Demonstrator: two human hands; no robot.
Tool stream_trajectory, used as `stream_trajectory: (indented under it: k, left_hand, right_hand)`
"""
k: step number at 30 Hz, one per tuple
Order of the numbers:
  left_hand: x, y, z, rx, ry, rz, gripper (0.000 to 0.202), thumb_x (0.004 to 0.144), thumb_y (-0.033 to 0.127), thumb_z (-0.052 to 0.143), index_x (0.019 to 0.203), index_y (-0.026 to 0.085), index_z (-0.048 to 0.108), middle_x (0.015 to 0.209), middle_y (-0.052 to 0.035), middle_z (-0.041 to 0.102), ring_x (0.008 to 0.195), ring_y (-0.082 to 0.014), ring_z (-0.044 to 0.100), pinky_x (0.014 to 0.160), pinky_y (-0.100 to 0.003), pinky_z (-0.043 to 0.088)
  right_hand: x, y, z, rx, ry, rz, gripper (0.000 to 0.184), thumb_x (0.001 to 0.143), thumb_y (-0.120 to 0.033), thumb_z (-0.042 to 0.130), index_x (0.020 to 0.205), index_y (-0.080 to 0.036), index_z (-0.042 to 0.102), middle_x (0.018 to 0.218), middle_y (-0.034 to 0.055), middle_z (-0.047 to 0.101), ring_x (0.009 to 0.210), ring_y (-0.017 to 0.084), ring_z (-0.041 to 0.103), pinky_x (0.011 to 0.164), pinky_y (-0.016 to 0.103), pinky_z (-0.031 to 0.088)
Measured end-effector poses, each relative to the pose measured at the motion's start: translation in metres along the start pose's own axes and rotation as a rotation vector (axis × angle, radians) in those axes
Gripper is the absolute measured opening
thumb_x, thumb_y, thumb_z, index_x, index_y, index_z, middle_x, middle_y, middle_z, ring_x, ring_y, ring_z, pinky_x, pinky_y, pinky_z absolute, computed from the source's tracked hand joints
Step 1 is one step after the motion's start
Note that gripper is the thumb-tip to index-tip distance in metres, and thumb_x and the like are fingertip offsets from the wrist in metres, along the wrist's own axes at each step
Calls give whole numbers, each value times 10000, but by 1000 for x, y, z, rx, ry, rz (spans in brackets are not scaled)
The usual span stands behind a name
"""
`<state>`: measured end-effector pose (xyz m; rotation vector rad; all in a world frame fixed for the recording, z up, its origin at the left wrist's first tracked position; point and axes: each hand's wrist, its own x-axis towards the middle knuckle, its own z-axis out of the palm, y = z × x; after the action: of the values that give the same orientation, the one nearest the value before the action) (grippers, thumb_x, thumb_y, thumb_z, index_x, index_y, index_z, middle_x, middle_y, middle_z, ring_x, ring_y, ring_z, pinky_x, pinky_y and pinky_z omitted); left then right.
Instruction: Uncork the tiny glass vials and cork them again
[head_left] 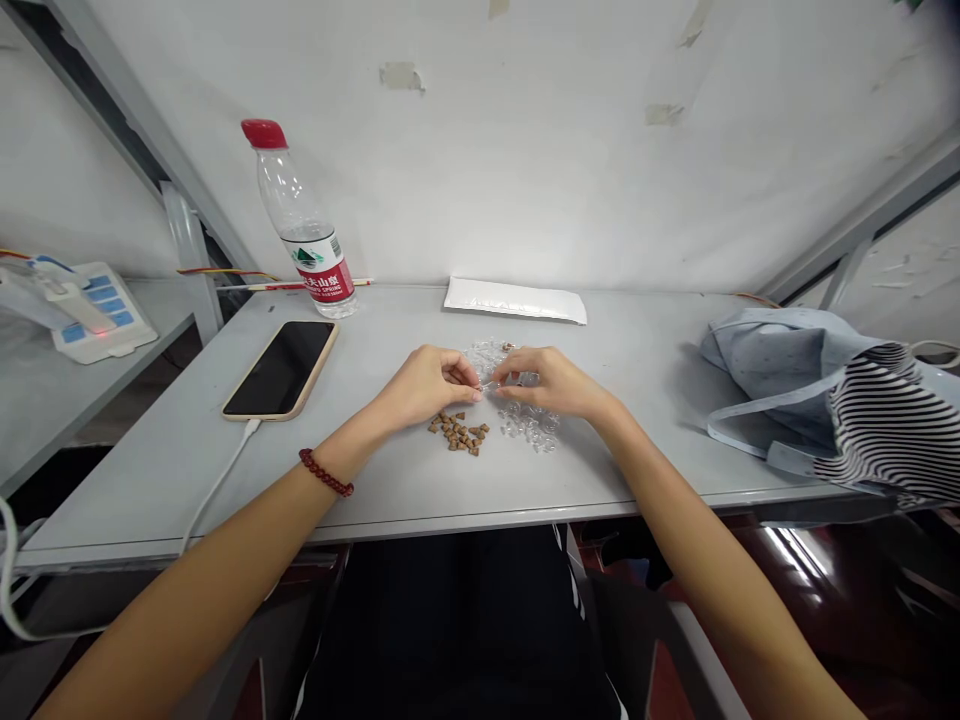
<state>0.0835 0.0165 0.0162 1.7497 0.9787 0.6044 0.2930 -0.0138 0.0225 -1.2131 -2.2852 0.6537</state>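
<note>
Grey counter (161, 505) stretches out ahead of us, and we place everything on it from the heap of clear plastic pieces (529, 425) near its middle. Closest to us, our bare forearms reach in from both sides, with a red beaded bracelet (326, 472) around our left wrist. Our left hand (427, 385) and right hand (547, 382) meet just above the heap. The fingers (461, 366) of both hands are pinched together on a small clear piece (489, 384), held up between them; it is too small for us to make out its shape.

Just toward us and left of the heap lies a cluster of small brown pieces (457, 433). Farther left of the heap, well apart from it, rests a smartphone (281, 370) in a tan case, face up, with a white charging cable (217, 485) running over the counter's front edge. Well to the right of the heap sits a pale blue cloth bag (780, 375) with black-and-white striped fabric (885, 430) spilling over the counter's edge. Beyond the heap lies a white padded envelope (517, 300). Beyond it and to the left stands a Nongfu Spring water bottle (304, 230) with a red cap, against a white wall (525, 150) marked by tape scraps.
</note>
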Motion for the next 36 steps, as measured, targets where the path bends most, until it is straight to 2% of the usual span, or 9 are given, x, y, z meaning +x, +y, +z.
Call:
stream_trajectory:
  k: [7,13,21,24,30,36]
  left_hand:
    - [-4,3,5,11,-28,41,137,669,231,732,739,139,658,697,-20,680,691,-163,657,669,-290,535]
    - [-5,7,8,93,60,78,133,690,256,715,742,140,676,720,-36,693,701,-179,658,652,-291,526]
    - [-9,8,10,151,97,147,80,721,230,690,710,154,667,687,-8,686,625,-141,627,612,-255,494]
    - [-10,7,12,219,114,225,67,752,206,662,705,159,656,689,2,682,600,-124,606,591,-239,476]
    - [-12,5,15,470,166,509,130,834,136,561,731,162,637,746,-15,684,691,-134,608,687,-254,463]
    - [-13,2,15,556,185,645,154,906,195,517,791,165,615,788,-22,656,692,-130,586,679,-252,445]
  right_hand:
    - [-2,0,-2,39,2,-3,165,830,-225,570,928,-207,701,867,21,680,801,150,561,726,288,430]
    - [-2,0,-3,117,49,84,167,822,-227,566,904,-215,710,906,18,705,829,157,602,756,305,451]
    - [-2,-5,-3,190,53,142,177,815,-242,568,886,-209,727,895,20,717,829,159,623,769,311,459]
    - [-2,-7,-4,194,46,133,199,830,-222,533,875,-202,727,857,14,709,798,146,610,741,297,451]
    - [-2,-7,-2,159,42,124,235,849,-223,485,832,-204,719,825,6,698,785,146,590,735,299,438]
    - [-3,-8,-3,237,14,117,233,862,-206,473,854,-178,704,803,6,672,764,133,560,720,280,411]
